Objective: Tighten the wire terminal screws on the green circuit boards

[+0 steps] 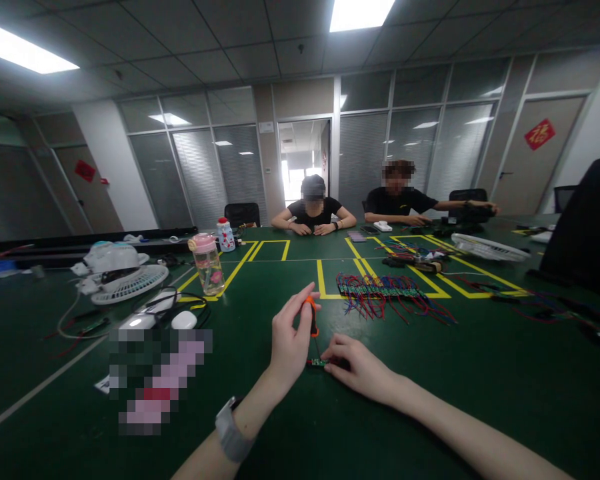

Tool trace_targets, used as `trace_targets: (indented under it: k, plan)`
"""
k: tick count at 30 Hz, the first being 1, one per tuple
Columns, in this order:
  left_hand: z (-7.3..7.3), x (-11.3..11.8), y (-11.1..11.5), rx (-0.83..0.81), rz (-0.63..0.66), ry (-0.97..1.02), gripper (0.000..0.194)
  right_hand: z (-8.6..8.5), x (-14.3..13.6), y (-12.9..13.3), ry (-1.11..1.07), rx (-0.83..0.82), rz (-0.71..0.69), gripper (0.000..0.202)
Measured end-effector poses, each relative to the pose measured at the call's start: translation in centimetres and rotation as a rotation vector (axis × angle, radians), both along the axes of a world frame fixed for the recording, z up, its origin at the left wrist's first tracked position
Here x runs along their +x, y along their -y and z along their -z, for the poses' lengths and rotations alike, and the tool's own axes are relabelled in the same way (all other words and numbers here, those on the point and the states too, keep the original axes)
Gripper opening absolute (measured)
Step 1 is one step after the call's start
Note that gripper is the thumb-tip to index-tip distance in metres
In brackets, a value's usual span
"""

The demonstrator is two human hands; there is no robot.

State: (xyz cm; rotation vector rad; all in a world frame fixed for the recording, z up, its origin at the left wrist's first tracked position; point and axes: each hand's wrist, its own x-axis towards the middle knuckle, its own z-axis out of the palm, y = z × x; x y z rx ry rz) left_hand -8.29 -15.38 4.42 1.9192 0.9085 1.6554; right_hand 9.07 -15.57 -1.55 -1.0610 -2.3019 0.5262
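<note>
My left hand (291, 333) is closed around the orange and black handle of a screwdriver (313, 319), held upright. Its thin shaft points down at a small green circuit board (319, 363) lying on the green table (360, 440). Whether the tip touches the board I cannot tell. From the right, my right hand (356, 365) pinches the board's right end between thumb and fingers. A short piece of red wire shows at the board's left end. Beyond my hands lies a row of similar green boards (380, 288) with red and blue wires.
A pink-lidded bottle (209, 267), a white fan (130, 283) and a white mouse (184, 321) stand to the left. Yellow tape (321, 277) marks the table. Across it sit two people (314, 212). More wires and a white round grille (487, 247) lie at the right.
</note>
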Motion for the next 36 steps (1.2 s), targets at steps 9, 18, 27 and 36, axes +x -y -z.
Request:
trace_targets:
  k: [9, 18, 27, 36]
  plan:
    - [-0.16, -0.01, 0.03, 0.049, -0.078, -0.039, 0.031, 0.03, 0.02, 0.01, 0.007, -0.012, 0.008, 0.014]
    - [-0.27, -0.03, 0.07, 0.125, -0.178, -0.053, 0.016, 0.17, 0.06, -0.09, 0.009, -0.014, 0.005, 0.014]
    - [0.04, 0.04, -0.13, 0.072, -0.141, -0.041, 0.021, 0.23, 0.02, 0.0, 0.007, -0.005, 0.003, 0.014]
    - [0.55, 0.11, -0.38, -0.055, 0.04, 0.002, 0.041, 0.14, 0.09, -0.05, 0.004, -0.007, 0.0, 0.014]
